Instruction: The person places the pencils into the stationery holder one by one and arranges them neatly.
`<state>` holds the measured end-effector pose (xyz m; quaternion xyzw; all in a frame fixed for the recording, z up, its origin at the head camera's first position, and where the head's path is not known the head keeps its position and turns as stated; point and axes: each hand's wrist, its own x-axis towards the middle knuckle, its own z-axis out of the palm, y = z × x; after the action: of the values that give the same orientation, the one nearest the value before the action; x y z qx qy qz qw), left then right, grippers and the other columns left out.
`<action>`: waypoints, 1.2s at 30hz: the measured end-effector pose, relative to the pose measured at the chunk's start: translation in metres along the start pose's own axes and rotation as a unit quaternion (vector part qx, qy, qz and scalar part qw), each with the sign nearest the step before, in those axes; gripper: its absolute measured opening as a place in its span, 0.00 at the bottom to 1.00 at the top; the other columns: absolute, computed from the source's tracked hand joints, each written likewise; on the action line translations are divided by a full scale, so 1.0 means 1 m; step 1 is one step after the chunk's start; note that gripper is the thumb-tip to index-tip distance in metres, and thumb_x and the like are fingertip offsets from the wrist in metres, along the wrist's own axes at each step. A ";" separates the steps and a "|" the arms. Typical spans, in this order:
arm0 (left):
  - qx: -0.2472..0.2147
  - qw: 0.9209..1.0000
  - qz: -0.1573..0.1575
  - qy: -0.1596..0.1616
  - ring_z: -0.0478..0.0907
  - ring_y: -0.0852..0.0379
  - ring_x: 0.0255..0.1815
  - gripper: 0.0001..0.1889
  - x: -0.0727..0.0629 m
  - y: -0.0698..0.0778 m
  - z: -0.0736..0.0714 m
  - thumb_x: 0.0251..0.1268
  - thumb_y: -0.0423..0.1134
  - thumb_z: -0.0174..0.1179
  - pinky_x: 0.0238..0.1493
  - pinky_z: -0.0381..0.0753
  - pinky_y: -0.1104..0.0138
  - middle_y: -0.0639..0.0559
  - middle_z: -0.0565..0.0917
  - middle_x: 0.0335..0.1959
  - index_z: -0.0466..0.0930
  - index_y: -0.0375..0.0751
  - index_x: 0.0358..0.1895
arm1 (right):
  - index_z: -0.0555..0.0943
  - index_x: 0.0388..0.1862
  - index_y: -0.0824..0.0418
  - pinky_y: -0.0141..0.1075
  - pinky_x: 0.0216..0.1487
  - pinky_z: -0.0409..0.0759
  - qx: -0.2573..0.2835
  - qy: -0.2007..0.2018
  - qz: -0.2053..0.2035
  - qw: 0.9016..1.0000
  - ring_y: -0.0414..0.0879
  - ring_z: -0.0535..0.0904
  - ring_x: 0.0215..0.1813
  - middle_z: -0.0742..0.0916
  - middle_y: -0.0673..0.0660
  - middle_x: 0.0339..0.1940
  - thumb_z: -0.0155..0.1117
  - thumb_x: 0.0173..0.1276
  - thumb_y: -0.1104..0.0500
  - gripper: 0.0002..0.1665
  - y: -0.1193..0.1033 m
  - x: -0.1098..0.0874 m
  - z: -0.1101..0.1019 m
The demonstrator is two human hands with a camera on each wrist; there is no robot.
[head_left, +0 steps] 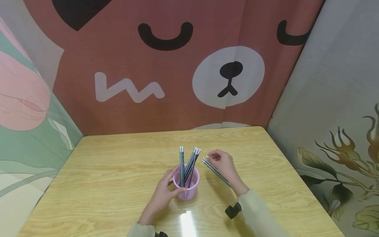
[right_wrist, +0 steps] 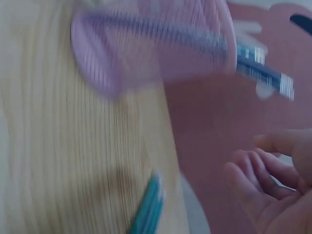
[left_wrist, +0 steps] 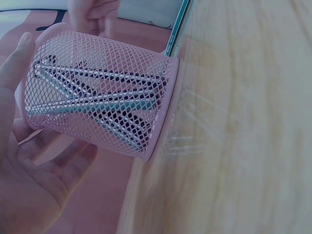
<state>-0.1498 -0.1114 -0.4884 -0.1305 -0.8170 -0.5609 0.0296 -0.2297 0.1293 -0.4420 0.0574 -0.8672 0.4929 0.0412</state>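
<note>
A pink mesh pencil cup [head_left: 189, 195] stands upright on the table, and my left hand [head_left: 162, 193] grips it with the thumb in front and fingers around the side. Several dark green striped pencils [head_left: 182, 161] lean inside, their white-ended tops above the rim. My right hand [head_left: 225, 166] hovers to the right of the cup, fingers loosely bent. In the right wrist view nothing shows between the fingers of that hand [right_wrist: 273, 185]. A few green pencils [head_left: 217, 173] lie on the tabletop just beside and below it; how many is hard to tell.
The wooden table [head_left: 103, 177] reaches back to a curtain [head_left: 177, 115] printed with a bear's face. Printed cloths also hang on the left [head_left: 26, 148] and right [head_left: 334, 115]. A dark wrist device [head_left: 233, 210] sits at the right sleeve.
</note>
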 end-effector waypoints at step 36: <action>0.001 1.000 -0.001 0.001 0.71 0.41 0.66 0.46 0.000 -0.002 0.000 0.50 0.44 0.72 0.65 0.77 0.51 0.47 0.74 0.65 0.60 0.42 0.73 | 0.82 0.30 0.63 0.34 0.37 0.79 -0.234 -0.194 0.081 0.949 0.45 0.76 0.34 0.84 0.54 0.31 0.72 0.57 0.64 0.06 0.061 0.030 -0.027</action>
<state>-0.1502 -0.1121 -0.4902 -0.1287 -0.8178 -0.5602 0.0298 -0.2680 0.1814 -0.4761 0.0707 -0.9510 0.2577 -0.1554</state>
